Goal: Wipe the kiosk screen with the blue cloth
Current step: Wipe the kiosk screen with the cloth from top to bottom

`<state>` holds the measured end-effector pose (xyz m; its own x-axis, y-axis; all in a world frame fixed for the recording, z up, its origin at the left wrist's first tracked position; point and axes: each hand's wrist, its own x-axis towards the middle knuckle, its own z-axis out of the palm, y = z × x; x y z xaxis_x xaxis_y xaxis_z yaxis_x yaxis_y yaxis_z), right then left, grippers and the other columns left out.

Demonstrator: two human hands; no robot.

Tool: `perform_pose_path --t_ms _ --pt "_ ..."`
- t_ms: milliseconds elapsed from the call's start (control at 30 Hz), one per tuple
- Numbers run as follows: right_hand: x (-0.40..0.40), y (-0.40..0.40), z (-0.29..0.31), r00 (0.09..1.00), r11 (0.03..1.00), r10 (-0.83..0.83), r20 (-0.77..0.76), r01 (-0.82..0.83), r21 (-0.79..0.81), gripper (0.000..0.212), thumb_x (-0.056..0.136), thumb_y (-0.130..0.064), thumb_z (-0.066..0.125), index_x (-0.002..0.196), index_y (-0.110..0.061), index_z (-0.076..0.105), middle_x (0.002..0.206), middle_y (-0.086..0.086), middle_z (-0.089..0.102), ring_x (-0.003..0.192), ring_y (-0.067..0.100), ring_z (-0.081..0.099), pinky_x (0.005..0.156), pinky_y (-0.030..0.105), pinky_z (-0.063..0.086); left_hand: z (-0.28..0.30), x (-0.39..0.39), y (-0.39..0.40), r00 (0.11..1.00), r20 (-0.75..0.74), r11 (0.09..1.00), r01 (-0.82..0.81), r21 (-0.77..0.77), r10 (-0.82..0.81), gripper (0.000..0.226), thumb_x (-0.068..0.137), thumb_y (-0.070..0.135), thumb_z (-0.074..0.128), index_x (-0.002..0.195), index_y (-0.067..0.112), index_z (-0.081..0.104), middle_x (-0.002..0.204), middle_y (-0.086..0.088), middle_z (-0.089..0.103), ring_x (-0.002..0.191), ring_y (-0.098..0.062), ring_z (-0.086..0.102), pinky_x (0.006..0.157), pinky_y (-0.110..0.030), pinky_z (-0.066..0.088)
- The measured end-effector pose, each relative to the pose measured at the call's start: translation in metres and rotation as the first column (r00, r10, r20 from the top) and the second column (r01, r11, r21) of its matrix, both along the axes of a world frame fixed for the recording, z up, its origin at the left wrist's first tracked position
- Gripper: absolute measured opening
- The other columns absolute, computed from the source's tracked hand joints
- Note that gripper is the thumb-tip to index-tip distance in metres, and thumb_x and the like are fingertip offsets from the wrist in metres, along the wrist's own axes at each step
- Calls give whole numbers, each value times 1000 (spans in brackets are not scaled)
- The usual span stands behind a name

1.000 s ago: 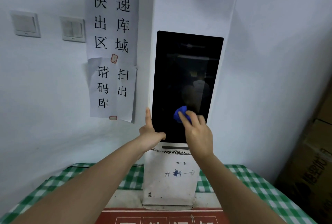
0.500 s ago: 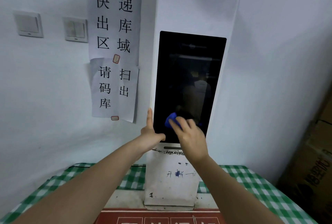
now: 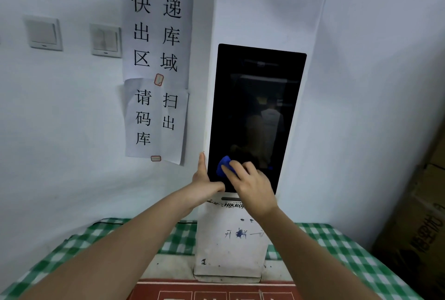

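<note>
The white kiosk point(image 3: 228, 249) stands upright against the wall, its tall black screen point(image 3: 257, 107) dark and reflective. My right hand point(image 3: 252, 189) holds the bunched blue cloth point(image 3: 224, 166) against the screen's lower left corner; only the cloth's left part shows past my fingers. My left hand point(image 3: 204, 183) grips the kiosk's left edge just below that, with the index finger pointing up along the side and the thumb lying across the screen's bottom edge.
The kiosk stands on a table with a green checked cover point(image 3: 325, 246). Paper signs point(image 3: 156, 35) and two light switches point(image 3: 43, 33) hang on the wall to the left. Cardboard boxes point(image 3: 416, 227) are stacked at the right. A red sign point(image 3: 216, 291) lies at the bottom edge.
My right hand has slid the blue cloth leftward and slightly down across the lower screen, toward my left hand. The left hand has stayed on the kiosk's edge.
</note>
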<state>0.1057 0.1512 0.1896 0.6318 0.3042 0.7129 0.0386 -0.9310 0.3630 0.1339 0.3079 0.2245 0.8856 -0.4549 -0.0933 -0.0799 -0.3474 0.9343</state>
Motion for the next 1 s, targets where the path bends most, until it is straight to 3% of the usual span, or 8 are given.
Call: perform_pose_path --t_ms 133,267,367,467,533,600,667,1000 --pt "2 -6 16 999 996 -2 -32 -1 -92 71 56 -3 78 124 -14 59 112 3 59 82 24 54 50 31 47 -2 2 3 999 -31 999 22 28 -21 104 83 15 58 147 39 -21 157 -1 18 135 -21 34 107 -37 38" --pt "9 3 34 991 988 -61 115 44 145 64 60 5 74 121 -14 62 110 4 61 78 23 54 45 28 44 -6 3 5 998 -57 999 24 31 -22 101 83 18 57 149 33 -18 160 2 8 143 -22 24 114 -42 30" --pt "9 13 19 995 989 -47 85 34 147 67 57 4 75 120 -13 62 111 4 60 79 24 54 45 28 45 -7 4 7 998 -63 1000 12 7 -12 83 84 16 55 152 27 7 155 1 18 138 -19 30 111 -34 32" --pt "5 10 1 998 996 33 -60 -38 -81 71 54 -3 79 122 -13 62 112 3 60 81 24 54 50 30 47 -3 2 9 998 -48 1000 31 3 -31 37 86 9 52 93 42 35 113 4 41 99 -12 46 92 -29 40" --pt "6 7 8 996 986 41 -82 -54 -159 70 56 -6 79 123 -13 61 112 2 60 82 24 54 51 30 47 -2 2 12 997 -62 999 39 0 -39 42 88 9 51 118 34 38 126 3 38 107 -14 43 88 -27 42" --pt "10 9 24 1000 993 13 -25 -15 -120 65 60 -7 78 122 -14 61 111 3 60 82 24 55 50 31 45 -6 5 15 996 -76 998 56 -3 -56 79 88 10 50 151 28 7 152 4 23 115 -14 38 81 -24 42" --pt "14 14 41 998 1000 -21 63 22 -3 62 62 -2 75 121 -14 62 111 5 61 82 26 56 48 31 46 -6 4 17 994 -87 998 60 -9 -61 88 89 10 50 152 31 -6 157 3 17 111 -11 36 76 -23 42" --pt "13 20 11 991 970 32 -129 -62 -233 71 56 -9 79 124 -10 58 113 4 53 82 24 51 52 31 46 -10 1 20 991 -127 999 27 -47 -32 85 88 7 48 151 38 0 107 2 51 91 -8 46 75 -24 42"
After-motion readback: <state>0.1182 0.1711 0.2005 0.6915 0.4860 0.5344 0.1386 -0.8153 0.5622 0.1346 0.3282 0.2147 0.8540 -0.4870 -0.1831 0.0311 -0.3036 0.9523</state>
